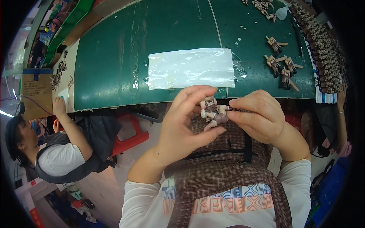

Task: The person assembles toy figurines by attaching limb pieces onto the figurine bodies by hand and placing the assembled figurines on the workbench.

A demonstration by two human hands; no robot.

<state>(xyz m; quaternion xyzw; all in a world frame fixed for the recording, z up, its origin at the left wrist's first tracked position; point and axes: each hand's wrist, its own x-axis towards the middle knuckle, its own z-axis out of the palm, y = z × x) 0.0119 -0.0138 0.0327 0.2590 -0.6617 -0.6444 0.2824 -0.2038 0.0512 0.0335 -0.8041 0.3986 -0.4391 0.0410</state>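
A small toy figure (213,115) in beige and brown is held just off the table's near edge, in front of my checked apron. My left hand (176,123) curls around it, thumb below and fingers above. From the other side my right hand (262,116) pinches one of the figure's limbs between thumb and fingertips. Whatever lies right between those fingertips is mostly hidden. Just beyond my hands, a white sheet under clear film (190,70) lies on the green table (110,57).
Several similar figures (283,70) lie at the right, with dense rows of them (321,49) on the far right edge. More parts (264,7) sit at the back beside a small clear bottle (282,13). A co-worker (61,152) sits left near a red stool (131,136) and cardboard box (37,91).
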